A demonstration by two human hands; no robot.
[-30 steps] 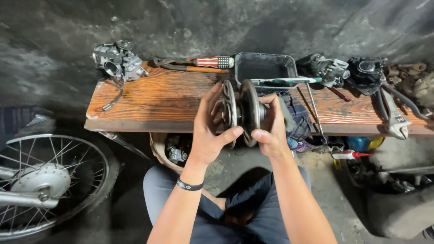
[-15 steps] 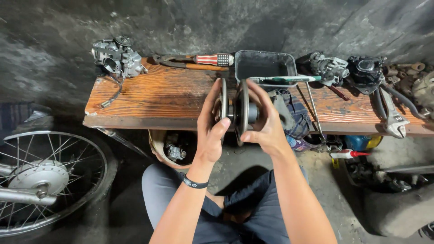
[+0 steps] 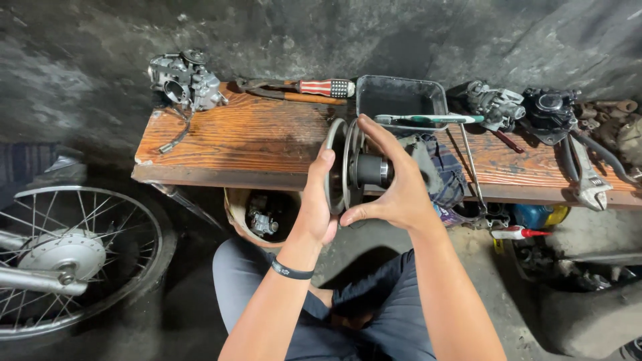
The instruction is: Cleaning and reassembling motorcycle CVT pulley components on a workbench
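I hold a round metal clutch pulley (image 3: 358,170), two thin discs on a dark central hub, edge-on in front of a wooden bench (image 3: 254,144). My left hand (image 3: 315,204) grips the left disc from behind, thumb up on its rim. My right hand (image 3: 394,184) wraps over the top and under the right disc, fingers spread around the hub. A black wristband sits on my left wrist.
On the bench lie a carburettor (image 3: 184,80), pliers and a striped-handle screwdriver (image 3: 301,88), a dark metal tray (image 3: 401,100), a toothbrush (image 3: 428,119), a rag (image 3: 438,167), more engine parts (image 3: 525,107) and a wrench (image 3: 588,177). A spoked wheel (image 3: 73,254) stands at left.
The pulley has turned in my hands from nearly face-on discs to edge-on with the hub pointing right. My right hand has shifted over the top of it.
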